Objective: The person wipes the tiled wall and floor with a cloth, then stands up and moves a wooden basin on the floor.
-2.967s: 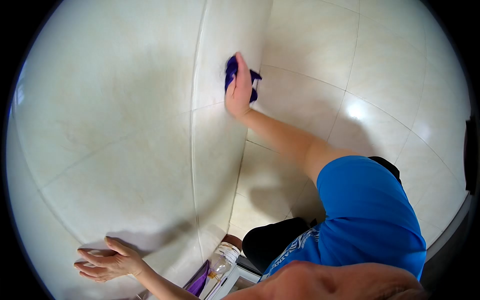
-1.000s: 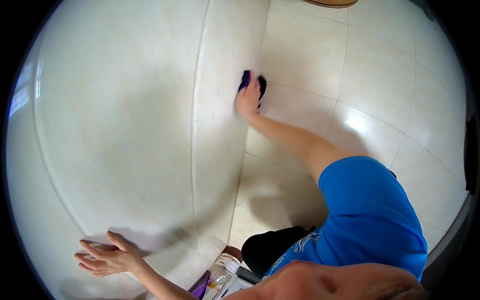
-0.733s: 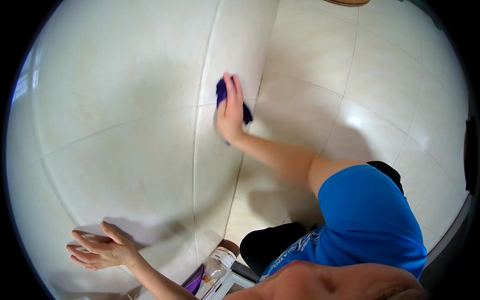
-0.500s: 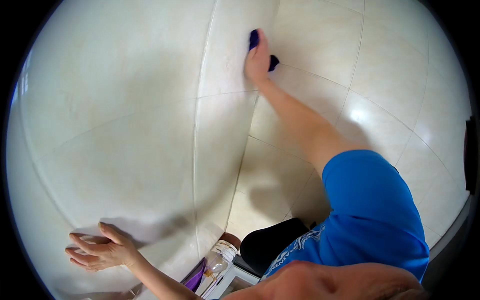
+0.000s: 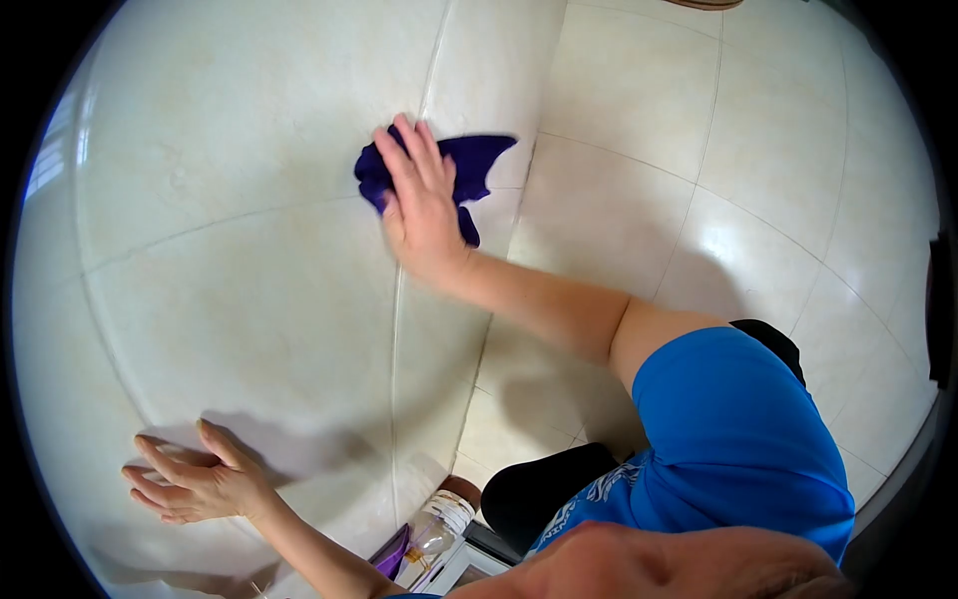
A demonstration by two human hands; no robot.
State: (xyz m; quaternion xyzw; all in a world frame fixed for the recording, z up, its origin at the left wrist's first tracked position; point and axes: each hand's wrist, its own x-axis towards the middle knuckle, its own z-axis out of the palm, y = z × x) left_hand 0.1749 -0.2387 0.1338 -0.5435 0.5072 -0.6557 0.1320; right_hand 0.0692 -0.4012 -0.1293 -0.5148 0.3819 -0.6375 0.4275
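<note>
Pressed against the pale tiled wall [image 5: 249, 309] is a dark purple cloth [image 5: 477, 165], spread partly out under my right hand [image 5: 427, 215]. The fingers of that hand lie extended over the cloth, pinning it to the tile, and loose folds stick out on its right side. At lower left, my left hand [image 5: 205, 489] is open with fingers apart and nothing in it. It is at the tile surface, its shadow close beside it; whether the palm touches cannot be seen.
Light floor tiles [image 5: 619, 230] meet the wall along a dark seam. Near my body stand a clear jar with a brown lid [image 5: 434, 529], a purple item [image 5: 392, 552] and a white-framed object [image 5: 471, 567]. A brown shoe edge [image 5: 707, 4] shows at the top.
My right hand has swept left and down across the wall with the cloth, which now shows more spread out. My left hand has barely moved. A shoe edge has come into view at the top.
</note>
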